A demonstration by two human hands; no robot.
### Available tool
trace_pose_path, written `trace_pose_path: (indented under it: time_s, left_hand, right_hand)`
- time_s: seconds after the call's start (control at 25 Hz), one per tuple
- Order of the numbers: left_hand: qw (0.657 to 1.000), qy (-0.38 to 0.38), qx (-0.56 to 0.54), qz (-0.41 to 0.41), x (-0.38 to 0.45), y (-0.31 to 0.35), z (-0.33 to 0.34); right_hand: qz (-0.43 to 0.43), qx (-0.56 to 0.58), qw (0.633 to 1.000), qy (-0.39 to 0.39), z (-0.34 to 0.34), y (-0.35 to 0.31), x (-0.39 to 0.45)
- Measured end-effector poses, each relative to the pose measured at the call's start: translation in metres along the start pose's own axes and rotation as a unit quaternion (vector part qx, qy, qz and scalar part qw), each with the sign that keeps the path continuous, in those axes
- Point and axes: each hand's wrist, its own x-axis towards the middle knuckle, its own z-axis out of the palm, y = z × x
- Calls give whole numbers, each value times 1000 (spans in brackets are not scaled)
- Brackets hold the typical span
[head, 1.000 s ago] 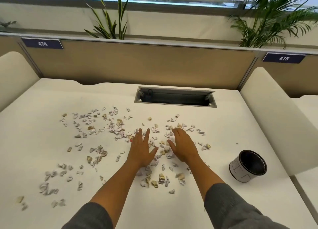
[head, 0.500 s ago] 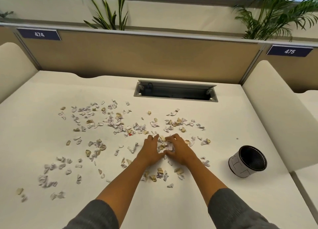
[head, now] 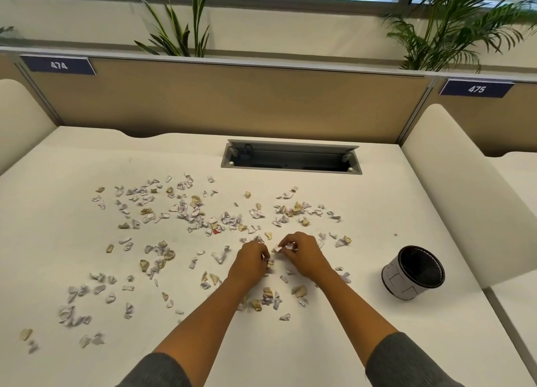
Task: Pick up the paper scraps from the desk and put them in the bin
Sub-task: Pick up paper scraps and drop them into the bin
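Several small white, lilac and tan paper scraps [head: 191, 212] lie scattered over the white desk [head: 363, 343], mostly left and centre. My left hand [head: 251, 263] and my right hand [head: 302, 254] sit close together at the desk's middle, fingers curled, each gripping a clump of scraps. White scraps stick out between my right hand's fingers. The bin [head: 414, 271], a small black mesh cup with a white wrap, stands upright to the right of my right hand, apart from it.
An open cable tray slot [head: 290, 160] is set into the desk behind the scraps. Cream side dividers [head: 465, 189] flank the desk. A tan back panel [head: 232, 101] carries number signs 474 and 475, with plants behind it.
Both hands went from flat and spread over the scraps to pulled together with fingers curled, raking scraps into their grip at the desk's middle. The bin has not moved.
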Motion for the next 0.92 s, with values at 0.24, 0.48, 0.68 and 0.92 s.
trace_pose_path:
  time_s: [0.24,0.48,0.68,0.92]
  left_hand:
    - [1000,2,-21,-14,-2,-3,-3]
    - [998,16,-48,-28,-6,0,-12]
    - [994,46,-89,-42,-10,6,-17]
    - [991,55,-112,-56,-12,11,-21]
  right_hand:
    - [81,181,978,59,-28,-5,-22]
    - [118,236,956,131,-93,8,-48]
    - [169,127,955,210,-148,46,-80]
    - [246,-45,932,263,-176,86,-113]
